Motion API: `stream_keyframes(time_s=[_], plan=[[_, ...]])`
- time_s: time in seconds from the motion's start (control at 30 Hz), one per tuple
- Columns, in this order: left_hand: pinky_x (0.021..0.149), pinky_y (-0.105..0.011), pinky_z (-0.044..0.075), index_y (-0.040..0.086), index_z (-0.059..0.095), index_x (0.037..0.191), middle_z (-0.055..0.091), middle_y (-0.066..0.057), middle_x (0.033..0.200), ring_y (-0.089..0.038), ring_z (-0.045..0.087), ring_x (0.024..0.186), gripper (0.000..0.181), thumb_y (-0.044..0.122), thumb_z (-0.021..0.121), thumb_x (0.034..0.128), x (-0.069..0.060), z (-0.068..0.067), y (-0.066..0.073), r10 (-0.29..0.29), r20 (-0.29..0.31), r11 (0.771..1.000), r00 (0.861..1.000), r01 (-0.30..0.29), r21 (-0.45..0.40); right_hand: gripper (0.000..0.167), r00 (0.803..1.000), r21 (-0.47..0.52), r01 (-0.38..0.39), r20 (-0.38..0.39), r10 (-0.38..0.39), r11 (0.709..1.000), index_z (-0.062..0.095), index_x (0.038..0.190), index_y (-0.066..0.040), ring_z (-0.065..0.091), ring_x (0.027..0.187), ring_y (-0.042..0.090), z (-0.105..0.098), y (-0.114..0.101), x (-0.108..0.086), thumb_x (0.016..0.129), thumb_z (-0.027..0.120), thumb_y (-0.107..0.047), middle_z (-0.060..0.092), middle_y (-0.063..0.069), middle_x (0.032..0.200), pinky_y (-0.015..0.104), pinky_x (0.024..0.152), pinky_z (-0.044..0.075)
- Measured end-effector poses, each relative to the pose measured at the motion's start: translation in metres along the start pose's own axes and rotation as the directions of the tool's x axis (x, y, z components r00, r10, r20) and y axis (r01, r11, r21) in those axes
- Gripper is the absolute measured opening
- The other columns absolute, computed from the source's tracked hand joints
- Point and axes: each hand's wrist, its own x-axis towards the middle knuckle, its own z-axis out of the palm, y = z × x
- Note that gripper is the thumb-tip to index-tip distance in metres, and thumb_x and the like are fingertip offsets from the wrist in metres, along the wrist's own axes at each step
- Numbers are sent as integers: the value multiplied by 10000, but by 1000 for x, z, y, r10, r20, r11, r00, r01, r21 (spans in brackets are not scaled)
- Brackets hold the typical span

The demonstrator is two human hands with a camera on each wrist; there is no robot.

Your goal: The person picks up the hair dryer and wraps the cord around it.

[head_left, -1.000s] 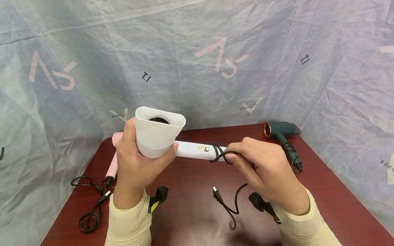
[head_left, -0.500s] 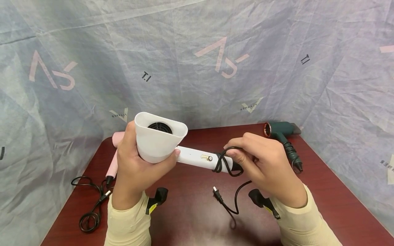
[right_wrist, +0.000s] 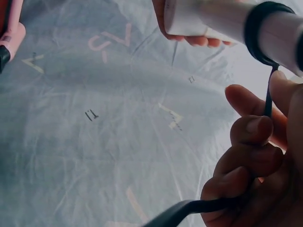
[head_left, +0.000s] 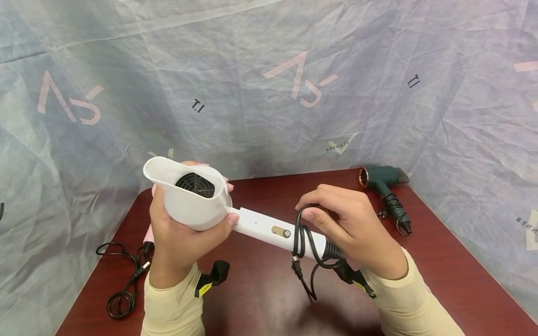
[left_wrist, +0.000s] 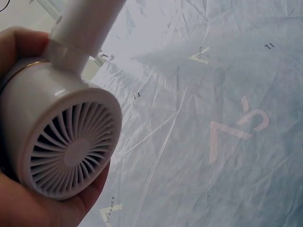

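Note:
My left hand point(head_left: 180, 238) grips the round head of a white hair dryer point(head_left: 260, 228), held above the table with its flared nozzle point(head_left: 191, 210) facing up. The left wrist view shows the slatted rear grille point(left_wrist: 75, 158). From the head, the handle slants down to the right. Loops of black power cord point(head_left: 302, 240) circle the handle near its lower end. My right hand point(head_left: 353, 228) pinches this cord between thumb and forefinger, and in the right wrist view its other fingers curl over the cord point(right_wrist: 177, 213). Below the handle hangs the two-pin plug point(head_left: 297, 267).
A pink hair dryer point(head_left: 149, 235) lies at the table's left, partly behind my left hand, its black cord point(head_left: 122, 303) coiled nearby. Back right lies a dark green hair dryer point(head_left: 384, 175), cord wound round its handle. Grey fabric point(head_left: 252, 93) hangs behind the dark red table point(head_left: 252, 298).
The white hair dryer has turned, its nozzle swinging left and its handle end dropping. My right hand has shifted slightly left, drawing up a loop of cord.

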Motion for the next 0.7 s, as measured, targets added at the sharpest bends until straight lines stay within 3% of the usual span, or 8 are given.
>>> stream_keyframes(time_s=[0.27,0.5,0.7], plan=[[774,-424,603,-216,498,1159,688,-230,936,-336,728,823,668,-203,774,550,2,4,0,-2,-82,997,997,-4,-78,165,986,44,-128,111,123,991,682,1073,-211,579,757,10,9,1,-4,1070,538,-132,639,-153,884,171,685,485],[838,-474,603,-176,471,1230,674,-260,1006,-371,724,867,715,-191,795,592,1,6,-2,-21,-127,998,992,13,-60,217,955,0,-216,209,211,976,636,1129,-217,602,787,25,13,3,-6,984,631,-55,628,-159,920,193,711,502],[843,-481,598,-173,475,1232,656,-246,1032,-389,686,895,707,-163,798,604,4,8,-2,-20,-179,1000,984,15,-27,143,916,31,-332,250,314,943,612,974,-240,464,673,9,19,2,-10,1044,579,-120,465,-140,764,222,621,447]])
